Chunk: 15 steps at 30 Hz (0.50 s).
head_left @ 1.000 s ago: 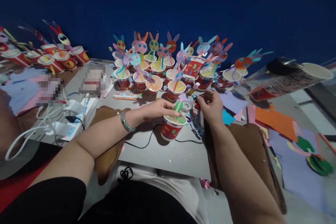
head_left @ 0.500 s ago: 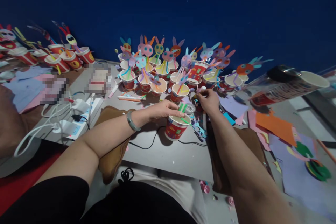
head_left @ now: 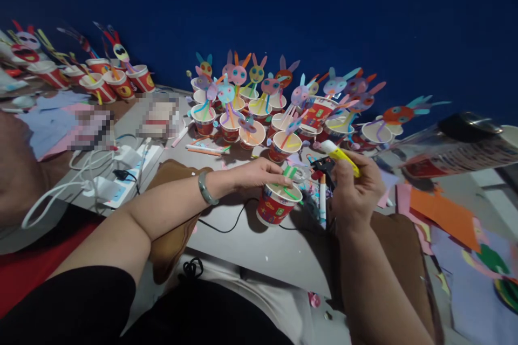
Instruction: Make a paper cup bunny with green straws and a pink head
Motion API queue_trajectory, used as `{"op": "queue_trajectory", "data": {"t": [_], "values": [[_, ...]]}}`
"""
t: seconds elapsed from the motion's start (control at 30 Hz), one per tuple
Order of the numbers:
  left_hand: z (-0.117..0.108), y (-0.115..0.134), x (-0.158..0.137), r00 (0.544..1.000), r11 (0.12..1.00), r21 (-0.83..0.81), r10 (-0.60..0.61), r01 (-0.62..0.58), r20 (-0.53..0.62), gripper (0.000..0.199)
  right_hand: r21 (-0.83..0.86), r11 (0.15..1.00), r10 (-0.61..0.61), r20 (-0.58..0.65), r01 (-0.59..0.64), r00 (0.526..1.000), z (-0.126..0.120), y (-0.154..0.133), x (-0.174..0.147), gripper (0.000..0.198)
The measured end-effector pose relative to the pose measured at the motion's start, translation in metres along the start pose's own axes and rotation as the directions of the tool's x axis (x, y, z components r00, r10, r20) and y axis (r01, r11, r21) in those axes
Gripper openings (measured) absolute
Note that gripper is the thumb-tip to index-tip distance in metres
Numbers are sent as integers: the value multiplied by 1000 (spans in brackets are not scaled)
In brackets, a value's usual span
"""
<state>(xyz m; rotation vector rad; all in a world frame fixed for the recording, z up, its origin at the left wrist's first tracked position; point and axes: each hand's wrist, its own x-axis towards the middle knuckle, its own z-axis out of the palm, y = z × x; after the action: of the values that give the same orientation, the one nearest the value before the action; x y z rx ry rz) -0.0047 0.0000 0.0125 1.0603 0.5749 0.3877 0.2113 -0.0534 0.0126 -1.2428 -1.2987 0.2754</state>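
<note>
The right hand (head_left: 358,188) has risen from the tabletop clutter, fingers closed around a yellow tube (head_left: 343,157), white end angled up-left. The left hand (head_left: 263,173), forearm extended inward, pinches green strips (head_left: 290,172) over the red cup (head_left: 274,213), positioned on the table (head_left: 249,248) before the rabbit-figure cups (head_left: 203,128).

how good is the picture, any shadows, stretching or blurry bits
Head view: dim light, soft shadows on the table around the red cup at the left hand; head view: the clear tube of cups looks stretched, likely by the wide lens; head view: two pixelated patches at left hide detail.
</note>
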Motion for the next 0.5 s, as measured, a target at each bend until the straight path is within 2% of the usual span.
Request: {"op": "queue_trajectory", "data": {"t": [0.03, 0.1, 0.3, 0.4, 0.5], "values": [[0, -1, 0, 1000, 1000, 1, 9, -9, -2, 38, -25, 1000, -5, -44, 4, 999, 1, -7, -3, 20], [-1, -2, 0, 1000, 999, 19, 27, -27, -2, 36, -52, 997, -55, -46, 53, 997, 2, -19, -7, 17], [-3, -4, 2, 995, 976, 200, 94, -89, -17, 38, -168, 954, -232, 104, 247, 967, -4, -31, -18, 18], [-3, -5, 3, 993, 956, 272, 119, -106, -28, 38, -227, 894, -330, 252, 387, 910, -5, -28, -24, 23], [-2, -6, 4, 991, 931, 342, 137, -126, -9, 33, -233, 822, -407, 398, 520, 822, -3, -25, -24, 25]]}}
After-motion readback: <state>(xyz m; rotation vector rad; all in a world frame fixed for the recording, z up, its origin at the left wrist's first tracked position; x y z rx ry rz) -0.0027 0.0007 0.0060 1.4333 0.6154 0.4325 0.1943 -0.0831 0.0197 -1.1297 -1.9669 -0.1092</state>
